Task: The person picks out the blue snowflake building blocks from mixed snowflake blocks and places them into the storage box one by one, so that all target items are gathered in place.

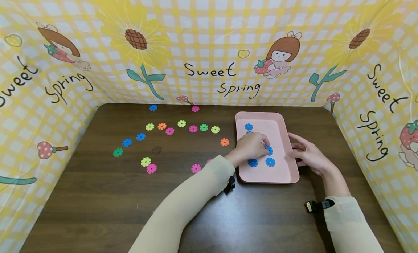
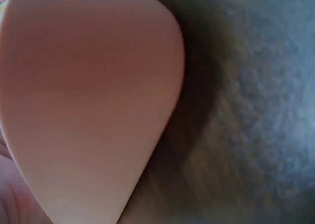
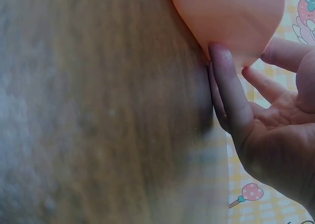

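Observation:
My left hand reaches over the pink tray, fingers bent and thumb and fingertips at a blue flower-shaped disc, which they pinch and partly cover. Other blue discs lie in the tray near it: one and another in front, a third behind. At the tray's right side, my right hand holds the edge, thumb and fingers at the rim. The right wrist view shows its fingertips against the pink wall. In the left wrist view the tray's outer wall hides most of the left hand.
Left of the tray, flower-shaped discs lie scattered on the dark wooden table: green, orange, pink, yellow-green, brown and several more. A checked yellow cloth walls in the back and sides.

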The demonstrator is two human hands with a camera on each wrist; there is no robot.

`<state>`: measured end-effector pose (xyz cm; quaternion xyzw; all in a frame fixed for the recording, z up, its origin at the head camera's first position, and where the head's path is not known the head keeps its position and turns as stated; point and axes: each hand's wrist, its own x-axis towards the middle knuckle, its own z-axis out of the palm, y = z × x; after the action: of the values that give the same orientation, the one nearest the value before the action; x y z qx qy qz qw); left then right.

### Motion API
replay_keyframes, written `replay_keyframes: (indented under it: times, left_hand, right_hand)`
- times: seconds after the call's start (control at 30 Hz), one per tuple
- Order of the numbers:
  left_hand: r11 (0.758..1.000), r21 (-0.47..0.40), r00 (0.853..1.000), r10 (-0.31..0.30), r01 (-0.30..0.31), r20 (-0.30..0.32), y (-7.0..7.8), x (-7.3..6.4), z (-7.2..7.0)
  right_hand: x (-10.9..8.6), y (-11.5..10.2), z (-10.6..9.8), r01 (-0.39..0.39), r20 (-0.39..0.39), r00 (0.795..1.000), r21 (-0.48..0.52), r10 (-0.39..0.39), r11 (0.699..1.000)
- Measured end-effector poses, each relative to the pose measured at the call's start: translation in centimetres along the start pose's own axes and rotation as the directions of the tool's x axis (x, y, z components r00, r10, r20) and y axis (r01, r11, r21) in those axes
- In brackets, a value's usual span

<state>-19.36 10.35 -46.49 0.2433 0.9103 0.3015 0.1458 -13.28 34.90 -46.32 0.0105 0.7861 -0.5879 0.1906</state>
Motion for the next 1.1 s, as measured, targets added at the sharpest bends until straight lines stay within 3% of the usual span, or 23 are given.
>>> replay_keyframes:
  times: [0.17,0.37,0.63,0.9,1.1]
  left_hand:
    - [1.0,0.018,1.0,0.006,-0.007,0.004,-0.2,-0.3,0.0]
    - [0.998,0.018,0.998,0.055,-0.055,-0.01,-0.2,-0.9,-0.4]
    - [0.992,-0.053,0.993,0.11,-0.112,-0.036,-0.6,-3.0,-2.6]
    - [0.994,-0.056,0.987,0.085,-0.093,-0.137,-2.7,-5.6,-5.0]
    - [0.987,-0.134,0.971,0.059,-0.092,-0.232,-4.2,-8.0,-6.8]
  right_hand:
    - [0.1,0.1,0.2,0.0,0.001,1.0,0.0,0.0,1.0]
    - [0.0,0.0,0.3,-0.006,0.002,1.0,0.002,0.006,1.0]
    - [0.0,-0.3,0.4,-0.012,-0.003,1.0,-0.009,0.012,1.0]
    - [-0.1,-0.2,0.3,-0.013,-0.005,1.0,-0.006,0.013,1.0]
    - [-0.1,-0.3,0.3,-0.016,-0.01,1.0,-0.022,0.016,1.0]
